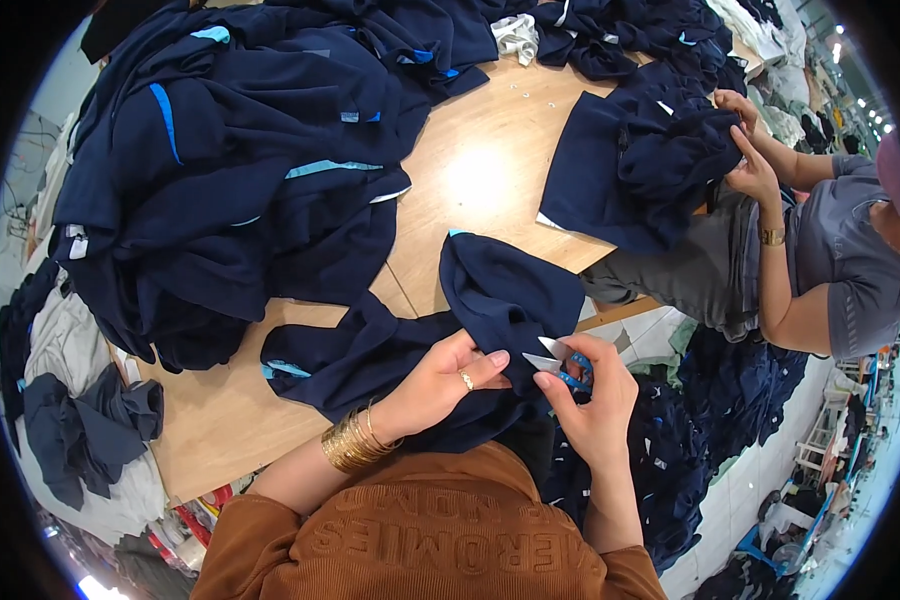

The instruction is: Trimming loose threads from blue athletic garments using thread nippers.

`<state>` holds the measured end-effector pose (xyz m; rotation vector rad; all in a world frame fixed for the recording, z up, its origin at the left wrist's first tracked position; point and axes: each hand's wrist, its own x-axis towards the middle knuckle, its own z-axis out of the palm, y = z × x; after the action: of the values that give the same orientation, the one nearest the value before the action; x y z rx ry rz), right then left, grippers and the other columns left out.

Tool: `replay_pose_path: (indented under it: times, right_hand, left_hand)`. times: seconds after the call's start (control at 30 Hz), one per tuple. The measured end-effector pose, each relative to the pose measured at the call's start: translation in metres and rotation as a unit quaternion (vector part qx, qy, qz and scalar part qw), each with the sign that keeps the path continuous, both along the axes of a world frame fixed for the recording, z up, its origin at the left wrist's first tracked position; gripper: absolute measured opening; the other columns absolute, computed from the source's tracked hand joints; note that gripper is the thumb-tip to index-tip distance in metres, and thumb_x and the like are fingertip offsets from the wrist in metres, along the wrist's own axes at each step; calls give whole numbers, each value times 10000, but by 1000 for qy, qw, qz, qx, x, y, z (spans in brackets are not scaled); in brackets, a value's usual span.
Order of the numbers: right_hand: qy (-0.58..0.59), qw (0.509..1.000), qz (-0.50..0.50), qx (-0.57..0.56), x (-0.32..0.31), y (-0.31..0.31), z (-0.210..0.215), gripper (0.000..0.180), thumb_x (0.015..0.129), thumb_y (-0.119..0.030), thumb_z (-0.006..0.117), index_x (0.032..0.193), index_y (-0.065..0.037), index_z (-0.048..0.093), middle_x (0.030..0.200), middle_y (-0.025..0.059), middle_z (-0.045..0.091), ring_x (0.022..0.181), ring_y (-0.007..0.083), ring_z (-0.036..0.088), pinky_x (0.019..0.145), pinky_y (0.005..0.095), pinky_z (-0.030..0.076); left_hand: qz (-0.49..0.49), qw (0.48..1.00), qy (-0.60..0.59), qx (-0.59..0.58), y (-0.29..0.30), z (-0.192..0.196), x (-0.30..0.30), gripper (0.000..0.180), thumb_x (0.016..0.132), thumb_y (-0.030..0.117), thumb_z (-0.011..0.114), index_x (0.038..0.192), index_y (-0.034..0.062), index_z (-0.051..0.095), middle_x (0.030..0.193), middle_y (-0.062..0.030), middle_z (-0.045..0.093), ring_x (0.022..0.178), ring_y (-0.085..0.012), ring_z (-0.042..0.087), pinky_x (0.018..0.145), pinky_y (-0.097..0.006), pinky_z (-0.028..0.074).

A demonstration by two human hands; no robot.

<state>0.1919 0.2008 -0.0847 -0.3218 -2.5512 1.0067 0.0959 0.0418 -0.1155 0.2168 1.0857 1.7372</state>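
Note:
My left hand (pixel 448 385) is closed on a navy garment (pixel 505 285), its thumb pressing the cloth from above. The garment spreads over the table edge in front of me, with a light-blue trimmed part at its left end. In my right hand (pixel 598 395) is a pair of small thread snips (pixel 560 362) with silver blades and blue handles. The blades stand apart, pointing left, close to the cloth beside my left fingertips. Whether they touch the cloth I cannot tell.
A large heap of navy garments (pixel 240 180) covers the left of the wooden table (pixel 470 170). At the right, a co-worker (pixel 810 230) handles another navy garment (pixel 635 170). More navy clothing (pixel 670 450) lies piled low on my right. Grey cloth (pixel 90 430) hangs at the left.

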Motion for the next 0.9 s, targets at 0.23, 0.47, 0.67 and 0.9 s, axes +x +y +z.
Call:
replay_pose_path:
  times: [0.23, 0.47, 0.67, 0.9]
  right_hand:
    - [1, 998, -7, 58, 2, 2, -3, 275, 669, -174, 757, 851, -66, 581, 726, 19, 589, 568, 167, 513, 510, 271, 408]
    - [19, 997, -12, 75, 2, 2, -1, 248, 660, -158, 754, 832, -90, 591, 692, -7, 580, 572, 161, 507, 509, 270, 394]
    - [16, 996, -10, 87, 2, 1, 0, 244, 657, -157, 754, 830, -98, 593, 696, -14, 582, 573, 172, 503, 512, 275, 392]
    - [7, 995, -10, 101, 1, 0, 4, 249, 642, -95, 757, 798, -61, 565, 732, 12, 619, 579, 156, 514, 522, 245, 414]
  left_hand:
    - [6, 1000, -21, -17, 1, 6, -1, 252, 948, 187, 453, 1129, 13, 454, 1078, -59, 553, 989, -128, 557, 897, -312, 456]
    - [-3, 1000, -17, -25, 2, 10, -1, 253, 952, 204, 444, 1121, 17, 460, 1092, -57, 550, 996, -124, 552, 907, -304, 447]
    - [3, 1000, -15, -11, 2, 8, 1, 261, 954, 205, 438, 1136, 17, 457, 1100, -54, 542, 1002, -119, 545, 906, -298, 447]
    - [17, 1000, -12, 12, 3, 8, 3, 260, 958, 186, 424, 1156, 20, 450, 1116, -45, 531, 1019, -121, 536, 914, -299, 444]
